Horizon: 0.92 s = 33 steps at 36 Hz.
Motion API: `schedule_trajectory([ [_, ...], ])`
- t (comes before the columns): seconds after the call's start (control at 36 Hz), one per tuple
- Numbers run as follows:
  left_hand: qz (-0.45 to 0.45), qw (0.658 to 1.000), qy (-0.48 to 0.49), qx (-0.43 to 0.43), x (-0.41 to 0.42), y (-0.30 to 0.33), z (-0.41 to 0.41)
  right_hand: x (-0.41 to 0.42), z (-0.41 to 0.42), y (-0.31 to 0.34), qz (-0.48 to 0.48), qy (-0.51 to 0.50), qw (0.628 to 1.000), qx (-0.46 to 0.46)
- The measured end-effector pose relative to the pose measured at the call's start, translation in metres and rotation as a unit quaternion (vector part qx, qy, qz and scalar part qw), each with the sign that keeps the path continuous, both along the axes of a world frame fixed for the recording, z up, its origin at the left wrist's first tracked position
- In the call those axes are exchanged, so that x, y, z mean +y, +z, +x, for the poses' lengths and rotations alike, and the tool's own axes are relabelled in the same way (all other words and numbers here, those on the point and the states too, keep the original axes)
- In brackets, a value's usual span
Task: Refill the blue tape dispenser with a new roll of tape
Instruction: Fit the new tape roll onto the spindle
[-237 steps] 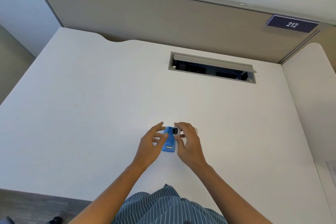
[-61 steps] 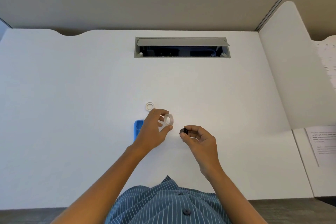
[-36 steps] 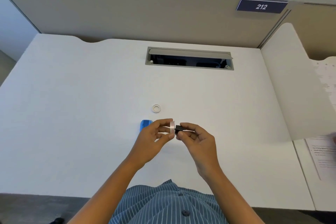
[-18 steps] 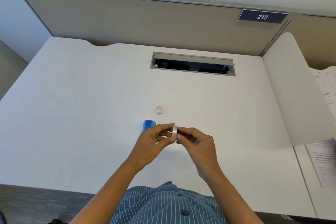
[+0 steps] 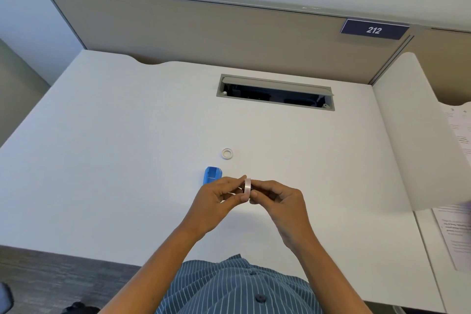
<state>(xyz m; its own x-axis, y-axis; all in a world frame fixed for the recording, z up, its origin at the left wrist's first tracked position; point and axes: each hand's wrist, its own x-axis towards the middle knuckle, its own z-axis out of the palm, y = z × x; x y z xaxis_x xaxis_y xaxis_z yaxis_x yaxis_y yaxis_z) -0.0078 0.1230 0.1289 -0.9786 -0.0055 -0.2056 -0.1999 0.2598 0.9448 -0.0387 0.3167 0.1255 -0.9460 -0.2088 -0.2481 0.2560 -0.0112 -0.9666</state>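
Note:
A pale roll of tape is held edge-on above the white desk, pinched between thumb and fingers of my left hand. My right hand presses against the roll's right side; the small black hub it held earlier is hidden behind the roll and my fingers. The blue tape dispenser lies on the desk just left of and behind my left hand, partly covered by it. A small white ring, an empty core, lies flat on the desk beyond the dispenser.
A grey cable slot with its lid up is set into the desk's far side. A beige partition with a "212" sign stands behind. A white side divider and printed papers are at the right.
My hands came together: the right hand brought the black hub to the tape roll in the left hand, and the hub is now out of sight at the roll.

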Motion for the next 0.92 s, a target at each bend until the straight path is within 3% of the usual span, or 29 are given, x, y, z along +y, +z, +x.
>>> schedule_trajectory([
  [0.92,0.025,1.000,0.014,0.001,0.0012,-0.0083,-0.0002,-0.0015,-0.0014,-0.0043,-0.011,-0.015,0.999,-0.030],
])
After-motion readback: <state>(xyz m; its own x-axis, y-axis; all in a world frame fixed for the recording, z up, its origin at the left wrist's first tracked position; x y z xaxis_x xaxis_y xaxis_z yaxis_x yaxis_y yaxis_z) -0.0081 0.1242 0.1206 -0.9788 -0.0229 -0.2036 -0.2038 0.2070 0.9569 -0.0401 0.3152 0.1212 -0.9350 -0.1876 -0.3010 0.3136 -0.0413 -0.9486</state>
